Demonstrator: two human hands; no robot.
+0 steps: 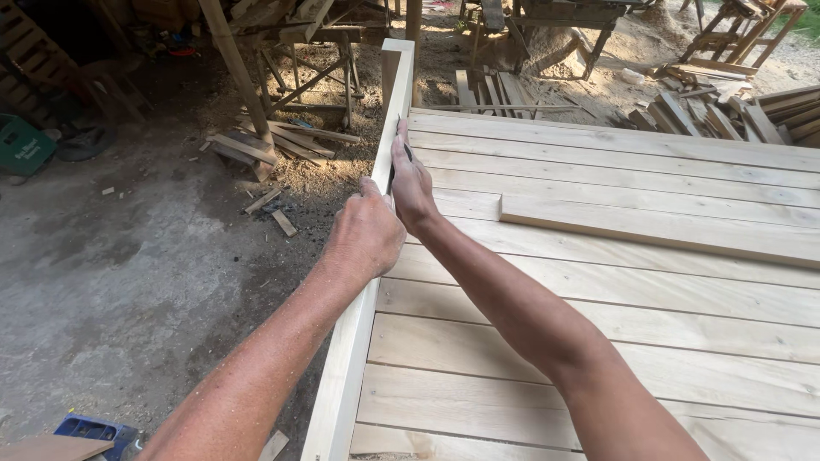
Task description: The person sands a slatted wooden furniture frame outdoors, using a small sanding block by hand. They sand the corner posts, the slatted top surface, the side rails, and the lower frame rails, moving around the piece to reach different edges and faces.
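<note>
A long pale wooden rail (350,358) runs along the left edge of a slatted plank platform (598,341). My left hand (366,235) grips over the top of this rail about midway along it. Just beyond, my right hand (412,183) presses a thin dark tool (398,158), pencil-like or blade-like, against the rail's inner face. Most of the tool is hidden by my fingers. A short upright post (390,72) stands at the rail's far end.
A loose plank (658,226) lies across the platform to the right. Offcuts (282,145) and sawdust cover the dirt floor on the left. Stacked timber (726,111) and workbenches stand behind. A green crate (21,145) and a blue object (90,431) sit at the left.
</note>
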